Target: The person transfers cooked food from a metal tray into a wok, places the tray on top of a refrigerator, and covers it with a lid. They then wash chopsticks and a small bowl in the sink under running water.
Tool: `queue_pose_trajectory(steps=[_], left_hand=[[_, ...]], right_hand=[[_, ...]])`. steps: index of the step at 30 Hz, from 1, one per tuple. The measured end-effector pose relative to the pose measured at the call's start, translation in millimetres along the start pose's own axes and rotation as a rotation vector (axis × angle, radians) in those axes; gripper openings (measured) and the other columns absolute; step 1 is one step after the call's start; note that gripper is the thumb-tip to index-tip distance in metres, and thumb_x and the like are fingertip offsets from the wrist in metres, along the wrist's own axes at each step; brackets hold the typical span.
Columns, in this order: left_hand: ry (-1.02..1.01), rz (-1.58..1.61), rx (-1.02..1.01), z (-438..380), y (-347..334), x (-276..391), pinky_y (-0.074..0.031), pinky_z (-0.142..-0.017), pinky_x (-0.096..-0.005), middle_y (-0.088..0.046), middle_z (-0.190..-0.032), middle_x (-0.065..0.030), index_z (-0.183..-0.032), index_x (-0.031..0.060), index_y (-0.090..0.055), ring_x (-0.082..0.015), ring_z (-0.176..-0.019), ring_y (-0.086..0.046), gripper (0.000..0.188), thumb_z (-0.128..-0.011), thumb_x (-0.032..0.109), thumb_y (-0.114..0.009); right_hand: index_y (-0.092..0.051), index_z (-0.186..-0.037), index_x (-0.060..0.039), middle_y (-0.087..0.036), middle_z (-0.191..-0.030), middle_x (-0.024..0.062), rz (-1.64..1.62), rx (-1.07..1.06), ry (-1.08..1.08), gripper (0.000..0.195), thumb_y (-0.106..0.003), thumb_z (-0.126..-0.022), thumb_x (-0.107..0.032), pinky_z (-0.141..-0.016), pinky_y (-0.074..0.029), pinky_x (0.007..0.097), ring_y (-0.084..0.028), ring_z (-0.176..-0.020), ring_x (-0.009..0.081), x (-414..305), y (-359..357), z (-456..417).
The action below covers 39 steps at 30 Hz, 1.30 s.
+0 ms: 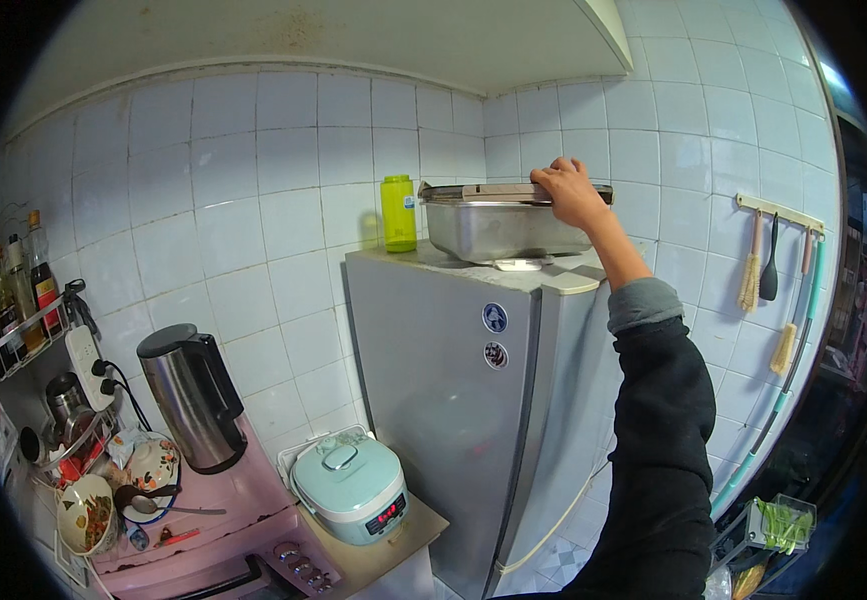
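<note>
My right hand (571, 193) reaches up to the top of a grey refrigerator (441, 375). Its fingers grip the right part of a dark-edged lid (493, 192) that lies over a rectangular stainless steel container (493, 229). A small white flat object (523, 264) shows under the container's front edge. Just left of the container stands a yellow-green plastic bottle (399, 214). What the container holds is hidden. My left hand is out of view.
A mint rice cooker (351, 480) with a lit display stands beside the refrigerator. Left of it, a steel electric kettle (191, 397), a bowl of food (88, 516) and a plate sit on a pink oven (253, 510). Brushes (751, 277) hang on the right wall. A cabinet (373, 37) overhangs above.
</note>
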<state>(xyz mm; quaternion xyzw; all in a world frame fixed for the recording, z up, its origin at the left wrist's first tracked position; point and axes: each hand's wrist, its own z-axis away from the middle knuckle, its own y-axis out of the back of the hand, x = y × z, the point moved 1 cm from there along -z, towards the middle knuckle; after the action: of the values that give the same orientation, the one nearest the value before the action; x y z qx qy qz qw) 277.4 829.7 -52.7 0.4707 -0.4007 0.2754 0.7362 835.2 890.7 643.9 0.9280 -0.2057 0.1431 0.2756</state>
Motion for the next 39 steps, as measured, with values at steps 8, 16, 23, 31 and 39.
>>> queue_pose_trajectory(steps=[8,16,23,31,39], left_hand=[[-0.003,-0.465,0.015,62.8,18.1,124.6,-0.046,-0.076,-0.0342,-0.057,-0.101,-0.0177,-0.105,0.0010,-0.053,-0.0262,-0.092,-0.055,0.026,-0.079,0.009,-0.054],[0.089,-0.317,-0.024,51.5,11.8,99.8,-0.046,-0.077,-0.0332,-0.055,-0.105,-0.0174,-0.108,0.0001,-0.050,-0.0253,-0.095,-0.054,0.028,-0.082,0.011,-0.050],[0.125,-0.039,-0.061,25.3,-3.5,3.7,-0.046,-0.075,-0.0324,-0.050,-0.109,-0.0165,-0.111,0.0000,-0.048,-0.0229,-0.096,-0.054,0.028,-0.086,0.010,-0.041],[-0.016,-0.530,-0.004,74.1,20.6,127.3,-0.043,-0.081,-0.0396,-0.056,-0.101,-0.0207,-0.106,0.0034,-0.052,-0.0345,-0.097,-0.052,0.034,-0.079,0.022,-0.058],[-0.007,-0.503,0.001,82.1,19.7,132.1,-0.042,-0.083,-0.0411,-0.056,-0.103,-0.0203,-0.104,0.0030,-0.053,-0.0357,-0.099,-0.051,0.037,-0.077,0.027,-0.059]], right_hand=[[-0.060,-0.098,-0.0169,-0.060,-0.093,0.0048,-0.208,-0.137,-0.172,0.039,-0.051,-0.065,0.002,-0.099,-0.014,0.0568,-0.038,-0.112,0.0272,6.6,-1.1,4.6],[-0.061,-0.102,-0.0186,-0.060,-0.094,0.0058,-0.119,-0.191,-0.123,0.039,-0.052,-0.068,-0.001,-0.100,-0.014,0.0546,-0.040,-0.111,0.0255,-8.3,1.8,-2.6],[-0.062,-0.098,-0.0152,-0.061,-0.087,0.0064,-0.164,-0.180,-0.163,0.033,-0.062,-0.065,-0.012,-0.097,-0.022,0.0535,-0.045,-0.102,0.0255,-13.9,6.2,-0.5],[-0.059,-0.082,-0.0098,-0.061,-0.077,0.0055,-0.110,-0.068,-0.168,0.020,-0.062,-0.062,-0.010,-0.082,-0.035,0.0395,-0.052,-0.088,0.0250,-1.5,3.4,7.9],[-0.058,-0.088,-0.0108,-0.059,-0.087,0.0057,-0.097,0.016,-0.161,0.027,-0.063,-0.062,-0.010,-0.085,-0.036,0.0427,-0.050,-0.095,0.0244,-6.7,6.2,19.7]])
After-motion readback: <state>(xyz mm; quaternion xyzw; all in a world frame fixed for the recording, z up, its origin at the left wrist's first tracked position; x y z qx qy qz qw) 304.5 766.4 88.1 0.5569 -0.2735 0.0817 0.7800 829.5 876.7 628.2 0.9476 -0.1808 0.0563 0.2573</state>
